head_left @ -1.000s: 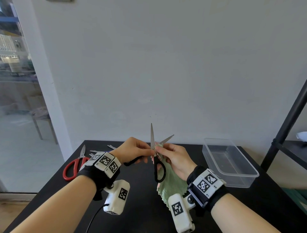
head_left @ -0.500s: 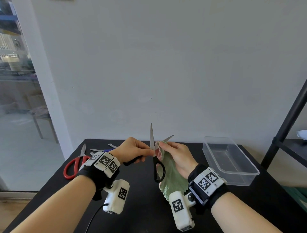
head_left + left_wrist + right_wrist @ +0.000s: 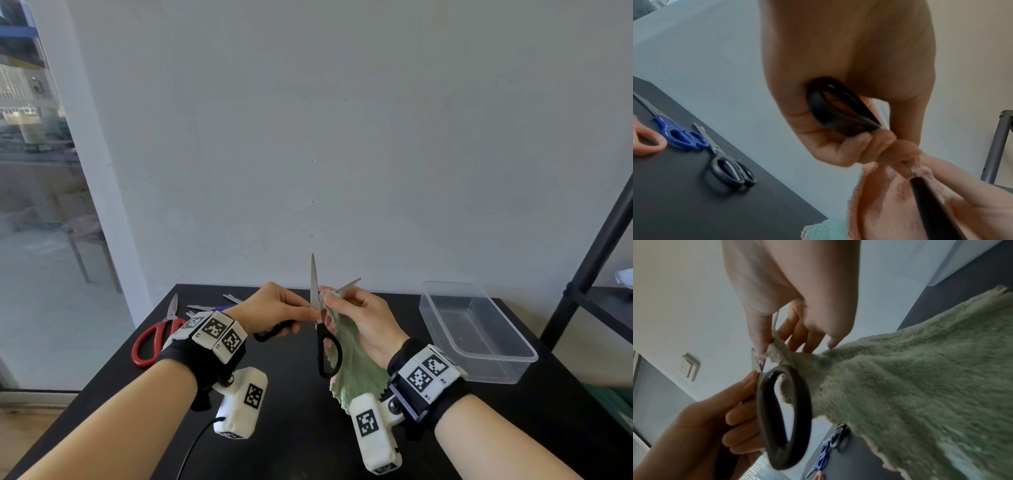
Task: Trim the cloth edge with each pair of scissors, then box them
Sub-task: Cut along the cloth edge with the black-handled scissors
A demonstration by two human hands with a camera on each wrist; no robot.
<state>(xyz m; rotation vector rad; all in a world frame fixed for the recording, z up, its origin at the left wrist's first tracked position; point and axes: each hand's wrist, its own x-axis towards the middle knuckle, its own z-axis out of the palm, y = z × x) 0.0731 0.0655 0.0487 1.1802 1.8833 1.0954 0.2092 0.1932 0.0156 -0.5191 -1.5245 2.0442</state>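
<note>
Since the earlier frame the green cloth [image 3: 352,363] sits slightly deeper between the open blades of the black scissors [image 3: 322,329]. The left hand [image 3: 274,308] curls around one scissor handle; the right hand [image 3: 363,318] pinches the cloth's top edge. The clear plastic box [image 3: 479,356] stands at the right on the black table [image 3: 298,428], red scissors [image 3: 154,335] at the far left.

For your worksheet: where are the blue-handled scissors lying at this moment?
In the left wrist view, the blue-handled scissors lie on the black table at far left, between red-handled scissors and small black-handled scissors.
</note>
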